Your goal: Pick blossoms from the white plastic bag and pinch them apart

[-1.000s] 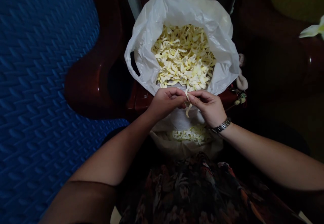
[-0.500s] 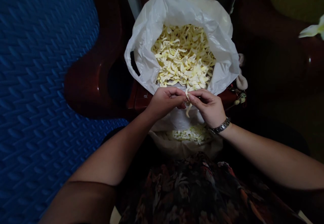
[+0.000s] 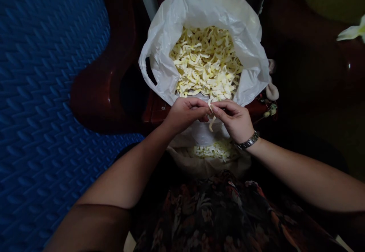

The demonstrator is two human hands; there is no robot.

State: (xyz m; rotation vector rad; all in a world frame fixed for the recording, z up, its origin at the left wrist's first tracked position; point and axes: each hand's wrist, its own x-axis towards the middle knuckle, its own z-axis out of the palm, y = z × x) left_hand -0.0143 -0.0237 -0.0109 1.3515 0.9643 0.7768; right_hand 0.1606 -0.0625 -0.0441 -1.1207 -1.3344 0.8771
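Note:
My left hand [image 3: 185, 114] and my right hand [image 3: 235, 119] meet fingertip to fingertip just below the rim of a white plastic bag [image 3: 168, 35]. Both pinch one pale yellow flower bud [image 3: 211, 121], whose lower end hangs down between them. The bag stands open and is filled with a heap of pale yellow flower pieces [image 3: 205, 62]. A second, lower bag [image 3: 211, 164] near my lap holds a smaller layer of the same pieces [image 3: 212, 150]. A metal watch [image 3: 248, 141] is on my right wrist.
The big bag rests on a dark red glossy wooden seat [image 3: 99, 88]. A blue textured mat [image 3: 42, 92] covers the left side. A white flower [image 3: 352, 33] lies at the far right edge. My patterned dark clothing [image 3: 222, 214] fills the bottom.
Almost nothing has changed. Both hands stay pinched on the same bud; the whole view has drifted up by a few pixels.

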